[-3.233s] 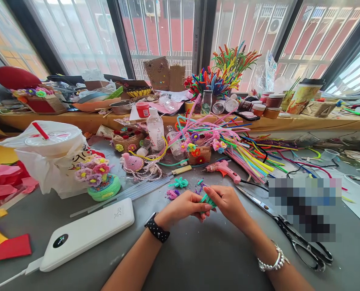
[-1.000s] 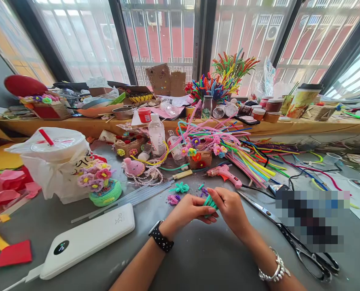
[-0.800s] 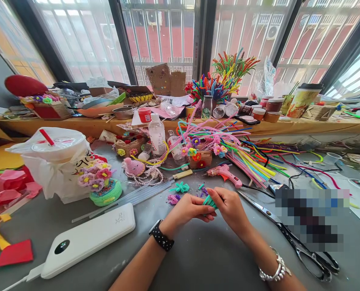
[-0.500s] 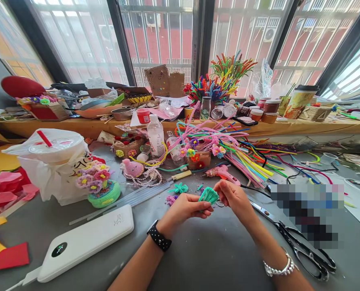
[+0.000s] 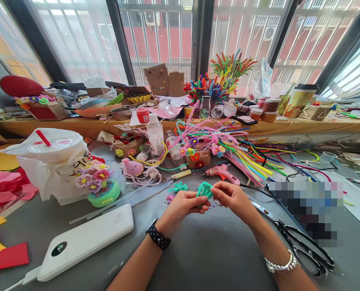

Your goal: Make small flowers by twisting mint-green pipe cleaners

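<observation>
My left hand (image 5: 192,203) pinches a teal-green folded pipe-cleaner piece (image 5: 203,190) between thumb and fingers, just above the grey table. At the piece's right edge, the thumb and fingertips of my right hand (image 5: 230,199) are closed on it; the exact contact is partly hidden by the fingers. Behind my left hand lies a teal pipe-cleaner flower (image 5: 179,186), with purple scraps (image 5: 169,198) beside it. A pink glue gun (image 5: 222,173) rests on the table beyond my right hand. Black-handled scissors (image 5: 301,246) lie right of my right forearm.
A white power bank (image 5: 89,242) lies at the left, near a bagged drink cup (image 5: 55,165) and a potted pipe-cleaner flower ornament (image 5: 104,194). Clear glue sticks (image 5: 137,197) lie behind my left wrist. Loose pipe cleaners (image 5: 246,161) spread across the back. A blurred-out dark object (image 5: 307,214) is at right.
My right hand has come down and left, its fingers now meeting the green piece's edge. The piece has turned slightly and shifted left in my left hand.
</observation>
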### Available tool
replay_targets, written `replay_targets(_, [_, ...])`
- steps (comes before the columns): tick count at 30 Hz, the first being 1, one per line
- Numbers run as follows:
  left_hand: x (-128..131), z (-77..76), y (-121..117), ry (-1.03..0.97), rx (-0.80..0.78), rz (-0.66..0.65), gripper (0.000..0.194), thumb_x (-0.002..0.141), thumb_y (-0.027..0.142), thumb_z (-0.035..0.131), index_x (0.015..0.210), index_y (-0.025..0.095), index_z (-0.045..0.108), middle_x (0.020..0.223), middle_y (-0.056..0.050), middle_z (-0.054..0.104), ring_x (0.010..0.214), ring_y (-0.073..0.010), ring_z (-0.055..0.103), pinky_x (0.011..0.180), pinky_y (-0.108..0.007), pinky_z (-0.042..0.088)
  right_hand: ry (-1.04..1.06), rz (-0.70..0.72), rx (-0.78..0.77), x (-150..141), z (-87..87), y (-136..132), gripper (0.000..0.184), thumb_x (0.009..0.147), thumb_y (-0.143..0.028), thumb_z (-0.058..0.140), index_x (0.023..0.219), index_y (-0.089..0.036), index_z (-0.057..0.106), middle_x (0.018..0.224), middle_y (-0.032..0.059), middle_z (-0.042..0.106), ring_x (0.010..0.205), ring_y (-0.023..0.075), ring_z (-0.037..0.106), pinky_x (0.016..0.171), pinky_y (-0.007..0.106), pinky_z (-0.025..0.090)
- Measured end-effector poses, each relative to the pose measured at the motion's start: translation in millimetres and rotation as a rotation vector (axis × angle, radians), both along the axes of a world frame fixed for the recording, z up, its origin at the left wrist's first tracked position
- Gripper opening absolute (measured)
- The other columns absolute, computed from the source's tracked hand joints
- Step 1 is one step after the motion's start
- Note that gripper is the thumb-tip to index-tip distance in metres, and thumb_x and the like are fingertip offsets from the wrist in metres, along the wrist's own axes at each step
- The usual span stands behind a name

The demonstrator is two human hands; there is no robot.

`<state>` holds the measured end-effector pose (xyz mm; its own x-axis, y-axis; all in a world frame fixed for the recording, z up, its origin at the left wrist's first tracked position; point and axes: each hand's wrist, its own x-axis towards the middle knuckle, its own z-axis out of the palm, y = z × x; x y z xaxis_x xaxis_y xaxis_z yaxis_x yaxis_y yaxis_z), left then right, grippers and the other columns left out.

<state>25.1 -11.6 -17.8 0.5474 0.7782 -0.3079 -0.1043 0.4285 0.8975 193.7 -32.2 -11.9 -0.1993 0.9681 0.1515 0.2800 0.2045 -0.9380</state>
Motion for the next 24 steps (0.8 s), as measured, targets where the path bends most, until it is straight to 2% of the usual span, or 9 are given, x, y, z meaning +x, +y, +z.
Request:
replay_targets(6, [2,1.2,-2,0.054,0.06,-0.016,0.029,0.053,0.035,0.071,0.065,0.009,0.067,0.06,-0.004,0.062,0.055,-0.0095,0.054,0.061,-0.024,0.045,-0.007,-0.049,0.027,-5,-5.0,-1,0.031,0.075,-0.045,0.047,0.069,-0.015,0.053,0.053,-0.0031,0.045,0.046,0.0086,0.04,0.043,0.02,0.033])
replay_targets(13, [2,-0.5,-1,0.098,0.107,-0.02,0.029,0.056,0.037,0.069,0.062,0.009,0.066,0.056,-0.002,0.06,0.054,-0.0095,0.054,0.059,-0.023,0.044,-0.196,-0.27,0.297,-16,-10.4,-3,0.025,0.08,-0.035,0.044,0.067,-0.015,0.052,0.061,0.0013,0.051,0.055,0.0116,0.044,0.051,0.023,0.035])
replay_targets(15, [3,-1.3,-2,0.049,0.081,0.002,0.028,0.057,0.036,0.069,0.062,0.009,0.066,0.057,-0.002,0.06,0.054,-0.0088,0.053,0.059,-0.022,0.044,-0.124,-0.258,0.255,-15,-11.8,-1,0.025,0.08,-0.036,0.045,0.069,-0.015,0.053,0.06,0.0008,0.051,0.053,0.0113,0.044,0.05,0.023,0.035])
replay_targets(19, [4,-1.6,-3,-0.062,0.031,0.062,0.027,0.058,0.034,0.069,0.064,0.008,0.066,0.061,-0.003,0.06,0.054,-0.0075,0.052,0.059,-0.021,0.043,0.117,-0.107,0.03,-9,-14.5,4,0.025,0.077,-0.04,0.048,0.072,-0.015,0.054,0.056,-0.0018,0.048,0.046,0.0088,0.04,0.043,0.021,0.033])
replay_targets(24, [3,1.0,-5,-0.087,0.014,0.068,0.028,0.059,0.032,0.069,0.071,0.007,0.066,0.067,-0.006,0.061,0.057,-0.0089,0.053,0.057,-0.021,0.042,0.172,-0.09,0.023,-10,-13.2,3,0.022,0.072,-0.037,0.056,0.068,-0.015,0.055,0.056,-0.0032,0.043,0.048,0.008,0.037,0.044,0.021,0.031])
